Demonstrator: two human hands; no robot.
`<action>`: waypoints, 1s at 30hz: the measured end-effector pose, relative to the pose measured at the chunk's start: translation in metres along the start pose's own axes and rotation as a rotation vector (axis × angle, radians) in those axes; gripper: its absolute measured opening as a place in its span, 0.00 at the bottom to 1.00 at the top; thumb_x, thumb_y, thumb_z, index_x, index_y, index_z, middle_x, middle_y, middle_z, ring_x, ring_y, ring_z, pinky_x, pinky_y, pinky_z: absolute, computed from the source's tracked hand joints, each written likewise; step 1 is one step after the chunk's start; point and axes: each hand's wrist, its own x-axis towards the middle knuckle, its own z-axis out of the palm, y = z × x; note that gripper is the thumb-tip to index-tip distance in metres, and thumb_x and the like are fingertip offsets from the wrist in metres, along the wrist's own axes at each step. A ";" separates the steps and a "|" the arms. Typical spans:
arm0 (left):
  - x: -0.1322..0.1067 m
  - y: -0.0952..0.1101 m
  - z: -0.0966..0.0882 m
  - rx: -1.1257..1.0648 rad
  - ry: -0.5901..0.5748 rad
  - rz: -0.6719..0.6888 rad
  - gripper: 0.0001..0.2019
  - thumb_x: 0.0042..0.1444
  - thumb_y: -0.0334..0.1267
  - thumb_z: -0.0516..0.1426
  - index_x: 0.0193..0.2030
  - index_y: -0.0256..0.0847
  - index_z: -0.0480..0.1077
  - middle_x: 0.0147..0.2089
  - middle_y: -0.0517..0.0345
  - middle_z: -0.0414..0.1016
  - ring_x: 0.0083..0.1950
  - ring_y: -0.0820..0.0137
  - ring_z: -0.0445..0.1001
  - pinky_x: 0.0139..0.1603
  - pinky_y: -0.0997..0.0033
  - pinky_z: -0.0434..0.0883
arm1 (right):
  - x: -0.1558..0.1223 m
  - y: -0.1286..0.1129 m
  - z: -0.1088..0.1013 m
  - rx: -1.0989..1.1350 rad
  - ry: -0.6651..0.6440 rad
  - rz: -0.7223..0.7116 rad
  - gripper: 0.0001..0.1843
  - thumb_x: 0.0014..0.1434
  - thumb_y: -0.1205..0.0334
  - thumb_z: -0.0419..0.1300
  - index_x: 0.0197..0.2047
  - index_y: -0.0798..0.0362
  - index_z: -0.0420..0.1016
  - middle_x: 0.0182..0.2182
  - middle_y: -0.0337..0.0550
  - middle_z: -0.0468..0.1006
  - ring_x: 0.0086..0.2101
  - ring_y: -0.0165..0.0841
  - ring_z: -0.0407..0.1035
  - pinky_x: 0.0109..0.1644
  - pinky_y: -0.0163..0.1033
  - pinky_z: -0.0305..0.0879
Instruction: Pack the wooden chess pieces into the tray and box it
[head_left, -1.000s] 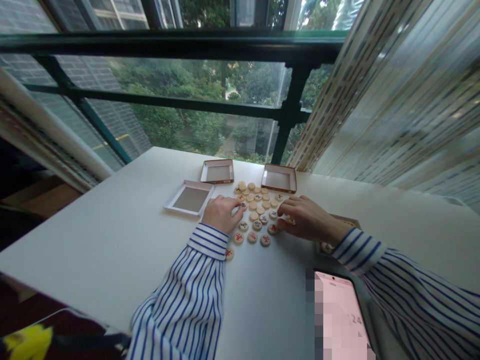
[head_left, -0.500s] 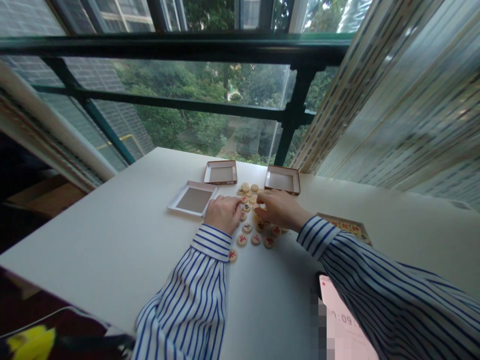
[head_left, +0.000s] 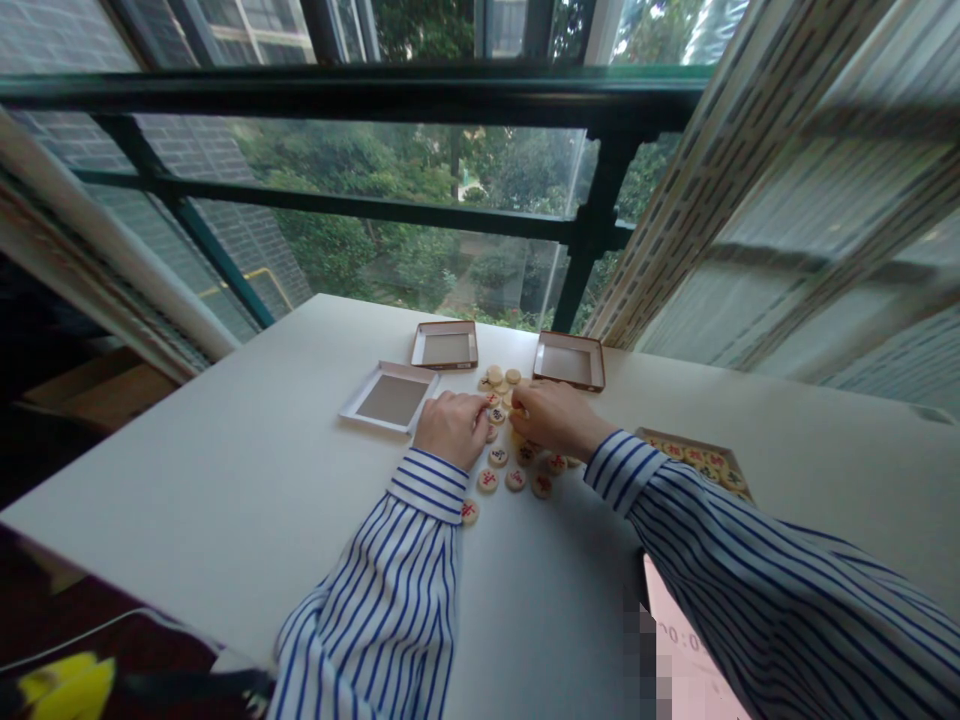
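Observation:
Round wooden Chinese chess pieces [head_left: 488, 481] with red or black characters lie loosely on the white table, between and around my hands. My left hand [head_left: 452, 427] rests at the left side of them, fingers curled, its fingertips by a red-marked piece; what they hold, if anything, is hidden. From the right, my right hand [head_left: 555, 413] reaches over the pieces, with thumb and fingers closed together on a piece that is mostly covered. Several pieces under this hand are partly hidden.
A white box lid [head_left: 351, 409] lies left of my left hand. Two shallow brown-edged boxes [head_left: 417, 345] [head_left: 602, 370] stand at the back. Near my right sleeve is a box of chess pieces [head_left: 705, 460]. A phone [head_left: 679, 630] lies in front. The white table [head_left: 247, 480] meets a railed window.
My right hand's thumb and fingers have closed together over the pieces, where a gap showed before. The left hand stays nearly in place. The view has shifted slightly.

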 end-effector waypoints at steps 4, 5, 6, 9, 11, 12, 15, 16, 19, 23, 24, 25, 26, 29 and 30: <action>0.000 0.000 0.001 -0.009 0.009 0.010 0.10 0.52 0.35 0.52 0.39 0.41 0.73 0.38 0.56 0.78 0.41 0.62 0.72 0.40 0.62 0.65 | -0.002 0.005 -0.004 0.123 0.028 0.043 0.12 0.55 0.57 0.51 0.35 0.52 0.72 0.33 0.45 0.77 0.32 0.34 0.69 0.31 0.35 0.55; 0.000 0.000 0.001 -0.013 0.014 0.013 0.10 0.52 0.36 0.53 0.39 0.41 0.73 0.38 0.56 0.78 0.41 0.62 0.72 0.40 0.62 0.65 | -0.002 0.006 -0.005 0.194 0.037 0.060 0.11 0.55 0.57 0.51 0.35 0.52 0.72 0.32 0.43 0.77 0.30 0.33 0.68 0.30 0.34 0.54; 0.000 0.000 0.002 -0.022 0.017 0.019 0.11 0.52 0.37 0.53 0.40 0.41 0.73 0.38 0.56 0.78 0.41 0.62 0.72 0.40 0.61 0.65 | -0.003 0.008 -0.005 0.274 0.045 0.073 0.11 0.54 0.56 0.52 0.34 0.52 0.73 0.31 0.42 0.77 0.29 0.31 0.67 0.29 0.33 0.53; 0.000 0.001 0.003 -0.055 0.033 0.044 0.12 0.52 0.39 0.55 0.42 0.40 0.72 0.39 0.55 0.77 0.41 0.62 0.72 0.41 0.61 0.65 | -0.004 0.012 -0.005 0.500 0.051 0.091 0.12 0.53 0.56 0.53 0.32 0.54 0.74 0.27 0.41 0.74 0.26 0.28 0.64 0.27 0.32 0.53; -0.001 0.003 0.003 -0.073 0.049 0.062 0.13 0.51 0.40 0.56 0.43 0.39 0.72 0.39 0.54 0.77 0.41 0.62 0.71 0.41 0.62 0.66 | -0.004 0.014 -0.005 0.657 0.026 0.104 0.14 0.52 0.55 0.54 0.32 0.56 0.74 0.24 0.40 0.73 0.25 0.27 0.63 0.26 0.31 0.53; -0.001 0.004 0.003 -0.081 0.056 0.069 0.13 0.51 0.40 0.56 0.43 0.39 0.72 0.39 0.54 0.77 0.41 0.62 0.71 0.41 0.62 0.66 | -0.004 0.015 -0.006 0.740 0.009 0.115 0.14 0.52 0.55 0.54 0.33 0.57 0.74 0.24 0.40 0.72 0.25 0.27 0.63 0.26 0.31 0.53; -0.001 0.008 0.003 -0.105 0.074 0.082 0.14 0.50 0.41 0.58 0.43 0.38 0.71 0.40 0.53 0.77 0.39 0.62 0.72 0.40 0.62 0.66 | -0.005 0.017 -0.007 0.946 -0.043 0.145 0.14 0.51 0.57 0.55 0.34 0.58 0.74 0.25 0.40 0.72 0.25 0.26 0.63 0.25 0.30 0.55; -0.001 0.010 0.003 -0.111 0.083 0.087 0.14 0.50 0.41 0.58 0.43 0.38 0.71 0.40 0.53 0.77 0.38 0.63 0.72 0.39 0.62 0.66 | -0.006 0.017 -0.008 0.989 -0.055 0.151 0.14 0.51 0.57 0.55 0.34 0.58 0.74 0.25 0.41 0.73 0.25 0.26 0.63 0.25 0.30 0.55; -0.001 0.012 0.004 -0.127 0.115 0.114 0.14 0.50 0.41 0.58 0.43 0.39 0.71 0.39 0.54 0.77 0.37 0.63 0.72 0.39 0.63 0.65 | -0.008 0.018 -0.009 1.068 -0.075 0.160 0.14 0.53 0.56 0.55 0.35 0.57 0.75 0.25 0.41 0.73 0.25 0.26 0.64 0.24 0.29 0.54; 0.000 0.011 0.007 -0.139 0.147 0.130 0.14 0.50 0.41 0.58 0.43 0.39 0.71 0.38 0.54 0.77 0.37 0.64 0.72 0.38 0.64 0.65 | -0.010 0.017 -0.010 1.140 -0.086 0.180 0.13 0.53 0.57 0.56 0.36 0.57 0.74 0.27 0.42 0.74 0.25 0.25 0.64 0.23 0.28 0.53; 0.000 0.010 0.007 -0.140 0.151 0.130 0.14 0.50 0.41 0.58 0.43 0.39 0.71 0.37 0.54 0.78 0.37 0.64 0.72 0.38 0.65 0.65 | -0.010 0.017 -0.010 1.154 -0.091 0.183 0.13 0.53 0.57 0.56 0.36 0.57 0.74 0.27 0.42 0.74 0.25 0.25 0.64 0.22 0.28 0.53; 0.000 0.010 0.008 -0.141 0.154 0.130 0.14 0.50 0.41 0.58 0.43 0.39 0.71 0.36 0.54 0.78 0.36 0.65 0.72 0.38 0.65 0.65 | -0.010 0.016 -0.011 1.164 -0.095 0.185 0.13 0.53 0.57 0.56 0.36 0.57 0.74 0.28 0.42 0.75 0.25 0.25 0.64 0.22 0.28 0.53; 0.000 0.010 0.008 -0.141 0.158 0.131 0.13 0.50 0.42 0.58 0.42 0.39 0.71 0.36 0.54 0.78 0.36 0.65 0.72 0.37 0.65 0.65 | -0.010 0.016 -0.011 1.171 -0.096 0.187 0.12 0.53 0.57 0.56 0.35 0.57 0.74 0.28 0.42 0.75 0.25 0.25 0.64 0.22 0.28 0.53; 0.000 0.011 0.008 -0.142 0.155 0.132 0.13 0.51 0.41 0.58 0.43 0.40 0.71 0.35 0.54 0.78 0.36 0.65 0.72 0.37 0.65 0.65 | -0.011 0.015 -0.011 1.170 -0.101 0.195 0.12 0.53 0.57 0.55 0.36 0.56 0.74 0.27 0.41 0.75 0.24 0.24 0.63 0.22 0.28 0.53; -0.001 0.011 0.008 -0.144 0.149 0.134 0.13 0.51 0.41 0.58 0.43 0.40 0.71 0.36 0.54 0.78 0.36 0.66 0.72 0.38 0.66 0.65 | -0.011 0.015 -0.011 1.162 -0.109 0.201 0.13 0.53 0.57 0.55 0.36 0.56 0.74 0.26 0.41 0.74 0.23 0.24 0.63 0.22 0.28 0.52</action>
